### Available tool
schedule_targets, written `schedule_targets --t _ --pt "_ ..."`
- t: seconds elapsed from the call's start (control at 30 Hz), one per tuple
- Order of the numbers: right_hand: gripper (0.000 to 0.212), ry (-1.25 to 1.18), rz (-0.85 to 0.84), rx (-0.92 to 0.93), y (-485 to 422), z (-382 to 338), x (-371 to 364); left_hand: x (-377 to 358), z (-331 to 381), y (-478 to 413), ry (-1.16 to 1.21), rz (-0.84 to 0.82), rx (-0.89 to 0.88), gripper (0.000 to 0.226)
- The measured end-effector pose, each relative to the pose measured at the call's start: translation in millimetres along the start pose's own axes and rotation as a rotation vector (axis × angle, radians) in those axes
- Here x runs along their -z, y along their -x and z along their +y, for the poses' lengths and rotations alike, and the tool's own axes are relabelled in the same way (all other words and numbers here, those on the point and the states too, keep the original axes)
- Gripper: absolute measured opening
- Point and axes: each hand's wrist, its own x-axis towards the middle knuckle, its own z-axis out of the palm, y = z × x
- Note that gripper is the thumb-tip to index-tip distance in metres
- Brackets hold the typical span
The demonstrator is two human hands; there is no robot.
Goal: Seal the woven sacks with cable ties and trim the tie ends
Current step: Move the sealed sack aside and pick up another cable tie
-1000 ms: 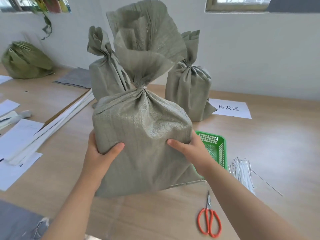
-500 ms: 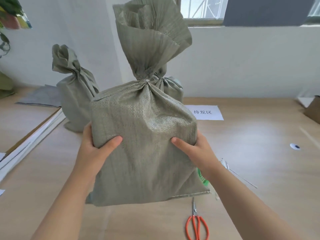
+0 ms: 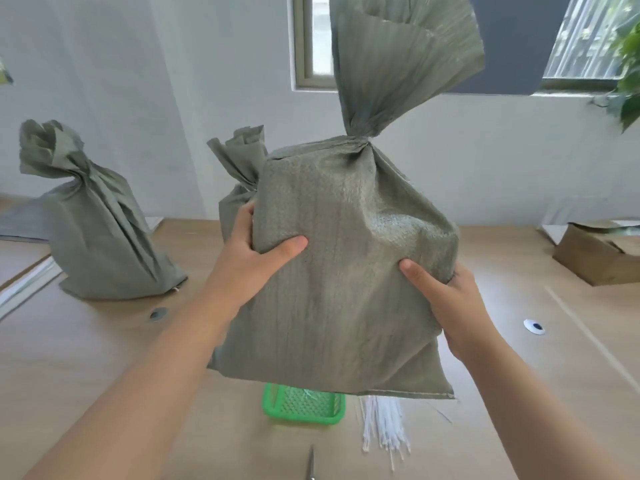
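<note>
Shift: since the moment before, the carried sack (image 3: 349,271) had lifted clear of the worktop (image 3: 104,358) and swung right, so that the basket now showed under its hem.
Far sack: a tied sack (image 3: 100,230) stood upright at the left, its neck gathered; probably done and parked out of the way.
Rear sack: a second sack (image 3: 239,161) stood just behind the left hand, half hidden by it.
Left hand (image 3: 249,258): it gripped the carried sack's upper left edge, thumb across the front and fingers wrapped behind, steadying the top.
Basket: a green basket (image 3: 304,407) sat below the sack, likely there to catch trimmed ends.
Scissors (image 3: 311,465): only the tip showed at the bottom edge, close to the person for trimming.
Neck (image 3: 360,136): it was cinched tight with the mouth fanned above; I could not make out the tie itself.
Cable ties (image 3: 384,427): a white bundle lay beside the basket, near to hand.
Right hand (image 3: 453,306): it clasped the sack's lower right side, thumb in front, taking the weight.
Box: a cardboard box (image 3: 595,254) sat at the far right.
</note>
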Motion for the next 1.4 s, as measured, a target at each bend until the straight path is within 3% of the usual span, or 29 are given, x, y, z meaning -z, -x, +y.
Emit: schedule_targets --t 0.17,0.5,0.63,0.77,0.9,1.2,1.4 --pt "0.04 0.029 0.005 0.047 -59.9 -7.5 80.7 -87.0 17.3 -46.0 0.01 -0.07 -0.011 0.055" --pt "0.041 0.124 0.021 0.04 -181.5 26.5 158.5 -182.7 -24.7 -151.1 -0.063 -0.152 0.037 0.061" --pt "0.046 0.134 0.028 0.016 -227.9 55.0 169.2 -205.4 -51.5 -192.8 -0.099 -0.177 0.061 0.064" --pt "0.043 0.134 0.038 0.01 -270.1 88.8 175.4 -226.1 -85.7 -231.1 -0.086 -0.218 0.115 0.047" --pt "0.039 0.173 0.019 -0.003 -310.1 124.8 176.4 -239.8 -130.4 -260.0 -0.053 -0.213 0.168 0.048" --pt "0.041 0.199 -0.03 -0.024 -370.6 183.9 168.5 -251.1 -184.9 -293.7 -0.007 -0.116 0.164 0.036" --pt "0.043 0.267 -0.023 0.003 -386.0 200.1 148.4 -240.8 -212.4 -295.9 -0.014 -0.039 0.118 0.043"
